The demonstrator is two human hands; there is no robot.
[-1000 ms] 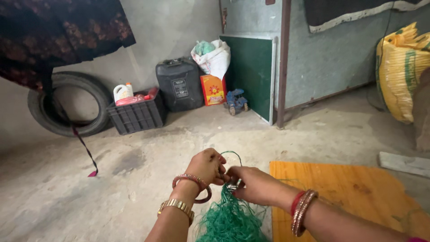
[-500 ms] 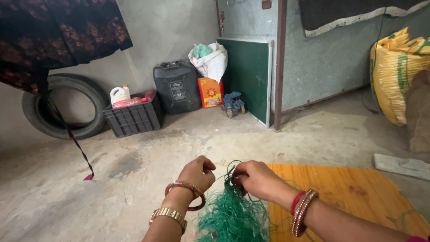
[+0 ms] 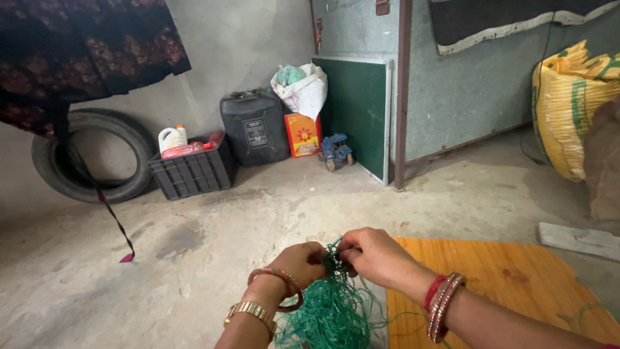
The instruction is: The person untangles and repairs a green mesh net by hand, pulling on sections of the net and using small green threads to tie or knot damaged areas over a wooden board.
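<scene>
Both sets of fingertips pinch shut on the top of the green net (image 3: pixel 332 310), meeting at one small knot of strands. The left hand (image 3: pixel 298 264) anchors it; the right hand (image 3: pixel 373 255) works the cord. Keeping the pinch tight and close to the knot looks best, with the slack hanging free between the wrists, beside the orange mat (image 3: pixel 510 284) on the concrete floor (image 3: pixel 213 232).

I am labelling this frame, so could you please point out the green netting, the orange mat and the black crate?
green netting (image 3: pixel 332 313), head view, middle of the bundle.
orange mat (image 3: pixel 510 278), head view, bare top surface.
black crate (image 3: pixel 190 173), head view, front wall.
</scene>
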